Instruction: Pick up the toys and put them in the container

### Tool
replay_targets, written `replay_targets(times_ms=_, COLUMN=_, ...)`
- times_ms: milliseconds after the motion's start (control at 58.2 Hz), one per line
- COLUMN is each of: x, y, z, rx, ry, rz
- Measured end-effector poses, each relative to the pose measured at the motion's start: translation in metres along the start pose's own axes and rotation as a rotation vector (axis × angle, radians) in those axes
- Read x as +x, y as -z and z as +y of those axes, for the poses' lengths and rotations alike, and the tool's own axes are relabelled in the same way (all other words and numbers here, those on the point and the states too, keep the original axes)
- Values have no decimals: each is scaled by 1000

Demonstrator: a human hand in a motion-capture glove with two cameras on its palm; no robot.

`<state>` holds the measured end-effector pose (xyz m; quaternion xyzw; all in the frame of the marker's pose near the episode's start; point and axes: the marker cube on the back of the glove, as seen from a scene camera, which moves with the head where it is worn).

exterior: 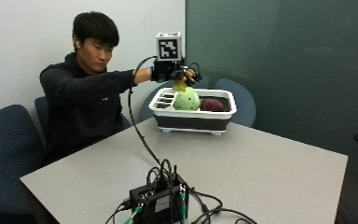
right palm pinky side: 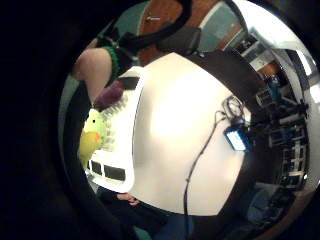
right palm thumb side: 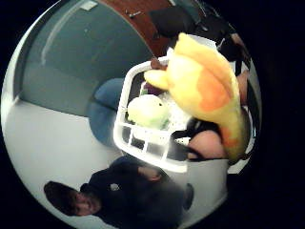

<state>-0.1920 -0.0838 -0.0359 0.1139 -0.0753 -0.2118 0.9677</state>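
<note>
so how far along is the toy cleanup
Nearly done, it seems. A green toy and a dark purple toy already sit in the white container. The gloved right hand holds a yellow toy above it. What's left is dropping that in; no other toys show on the table.

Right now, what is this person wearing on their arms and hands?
Both arms are covered by the long sleeves of a dark hooded top. The right hand wears a black glove with black straps. The other hand is out of sight in the outside view, so nothing can be said of it.
</note>
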Motion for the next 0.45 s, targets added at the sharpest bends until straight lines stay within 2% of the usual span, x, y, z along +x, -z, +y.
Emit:
replay_targets(times_ms=52, x=-36, y=-19, z=-3, rx=-109, ry=-87, rz=-56)
replay_targets(times_ms=120, x=-57, y=-38, z=0, rx=-117, ry=-35, rz=-23)
replay_targets(times_ms=189, x=-42, y=-33, z=2, rx=-20, ry=-22, rz=-80)
replay_targets(times_ms=292, x=47, y=13, z=7, rx=158, ry=-113, rz=-334)
replay_targets(times_ms=378, x=37, y=11, z=53, rx=307, ry=-38, rz=-348)
replay_targets(times_ms=447, x=55, y=15, z=77, rx=395, ry=-40, rz=-412)
